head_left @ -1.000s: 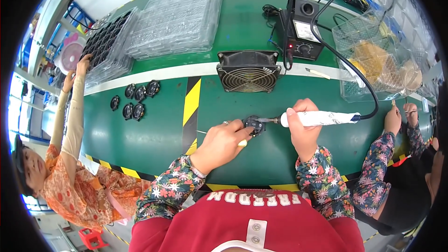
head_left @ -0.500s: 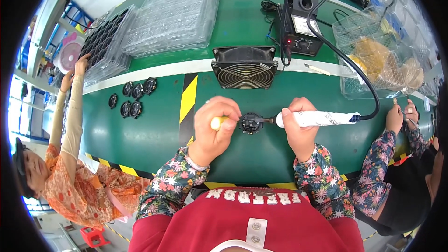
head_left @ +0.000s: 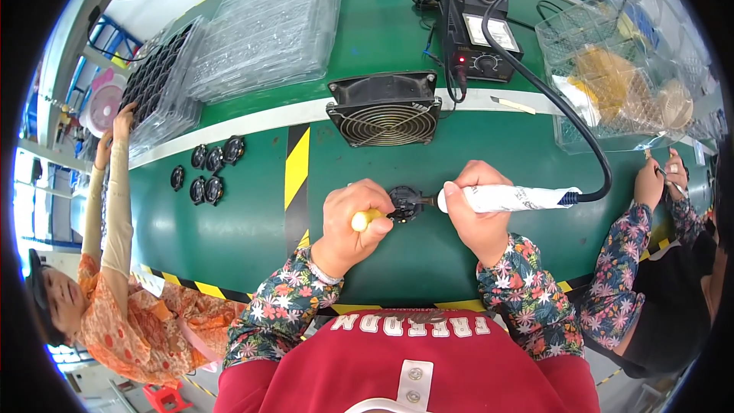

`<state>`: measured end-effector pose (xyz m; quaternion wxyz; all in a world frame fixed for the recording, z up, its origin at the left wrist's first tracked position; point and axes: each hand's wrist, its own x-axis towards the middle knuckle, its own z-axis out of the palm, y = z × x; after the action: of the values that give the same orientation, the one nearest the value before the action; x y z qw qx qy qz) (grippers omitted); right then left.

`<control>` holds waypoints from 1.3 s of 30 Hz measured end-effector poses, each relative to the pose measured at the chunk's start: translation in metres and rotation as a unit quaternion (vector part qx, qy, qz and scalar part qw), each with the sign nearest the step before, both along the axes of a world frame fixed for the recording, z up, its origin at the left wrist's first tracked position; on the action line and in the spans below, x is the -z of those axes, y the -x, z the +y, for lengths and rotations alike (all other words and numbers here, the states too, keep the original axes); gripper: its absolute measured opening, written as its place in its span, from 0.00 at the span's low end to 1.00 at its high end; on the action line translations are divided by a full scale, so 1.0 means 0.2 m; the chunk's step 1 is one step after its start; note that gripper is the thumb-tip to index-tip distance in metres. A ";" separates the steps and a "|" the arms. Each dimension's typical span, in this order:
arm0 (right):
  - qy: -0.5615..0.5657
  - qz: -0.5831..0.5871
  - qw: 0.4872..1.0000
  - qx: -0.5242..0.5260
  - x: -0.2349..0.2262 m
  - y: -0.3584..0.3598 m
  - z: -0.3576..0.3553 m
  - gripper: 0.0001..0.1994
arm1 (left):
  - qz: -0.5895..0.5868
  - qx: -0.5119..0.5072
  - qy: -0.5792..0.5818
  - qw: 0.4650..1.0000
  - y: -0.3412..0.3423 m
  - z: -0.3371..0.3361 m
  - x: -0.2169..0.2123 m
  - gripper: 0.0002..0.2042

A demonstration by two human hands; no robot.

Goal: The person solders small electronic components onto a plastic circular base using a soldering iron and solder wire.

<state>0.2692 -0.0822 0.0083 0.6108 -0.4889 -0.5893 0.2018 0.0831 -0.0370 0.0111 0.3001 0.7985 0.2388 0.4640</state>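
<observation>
A small round black part (head_left: 404,208) with fittings inside lies on the green table (head_left: 459,275) between my hands. My right hand (head_left: 482,214) is closed round the white-wrapped handle of a soldering iron (head_left: 527,199), whose metal tip reaches the part's right side. In my closed left hand (head_left: 350,226) is a yellow-handled tool (head_left: 368,220); its working end is hidden behind the fingers, which are close to the part's left edge. From the iron's handle a dark cable loops up to the black soldering station (head_left: 482,61), where a red light glows.
A black fan (head_left: 384,111) stands beyond the part. Several similar round parts (head_left: 206,172) lie to the left. Clear trays (head_left: 267,30) are stacked behind; a bagged basket (head_left: 612,99) and a knife (head_left: 512,105) are at right. Co-workers' hands (head_left: 115,134) (head_left: 661,176) show at both sides.
The whole view has shifted slightly, moving the table things left and up. My left hand is now nearer the round part. Both hands keep their tools, and the iron's tip stays at the part.
</observation>
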 end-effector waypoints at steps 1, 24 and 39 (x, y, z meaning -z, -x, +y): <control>0.006 0.006 1.000 0.010 0.00 0.01 0.00 0.09 | 0.010 -0.004 -0.012 1.000 0.00 0.00 0.00 0.22; 0.013 -0.013 1.000 0.017 0.00 0.03 0.01 0.11 | 0.002 -0.010 0.008 1.000 0.00 -0.02 0.02 0.17; -0.033 -0.064 0.997 -0.026 -0.03 0.02 0.03 0.12 | -0.008 -0.009 0.031 0.999 0.01 -0.01 0.01 0.18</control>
<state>0.2650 -0.0771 0.0153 0.5822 -0.4648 -0.6460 0.1661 0.0817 -0.0396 0.0092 0.3226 0.7827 0.2581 0.4655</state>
